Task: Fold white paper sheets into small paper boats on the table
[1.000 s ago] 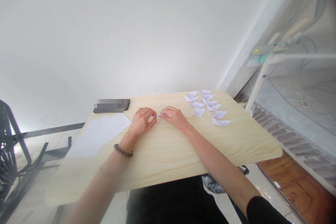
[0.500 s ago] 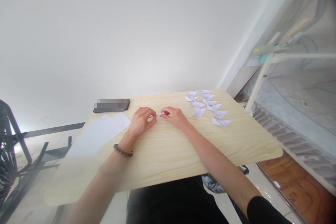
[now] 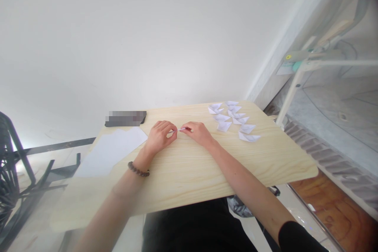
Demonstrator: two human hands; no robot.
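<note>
Between my hands is a small, narrow piece of folded white paper (image 3: 181, 129), seen nearly edge-on above the wooden table (image 3: 183, 177). The fingertips of my left hand (image 3: 161, 136) pinch its left end, and a beaded bracelet circles that wrist. Its right end is pinched by my right hand (image 3: 197, 131). Most of the paper is hidden behind the fingers. To the right of my right hand lie several folded white paper shapes (image 3: 248, 138) with pointed ends. White sheets (image 3: 112, 151) lie overlapping at the table's left, beside my left forearm.
A dark flat object (image 3: 126, 119), partly pixelated, rests at the table's back left against the wall. Black chair-like frames (image 3: 20, 145) stand at the left. A white metal frame (image 3: 291, 98) rises beyond the table's right edge.
My right hand has dropped very slightly, and less of the paper shows between the fingertips. Both hands keep their pinch. The folded shapes and the sheets look the same.
</note>
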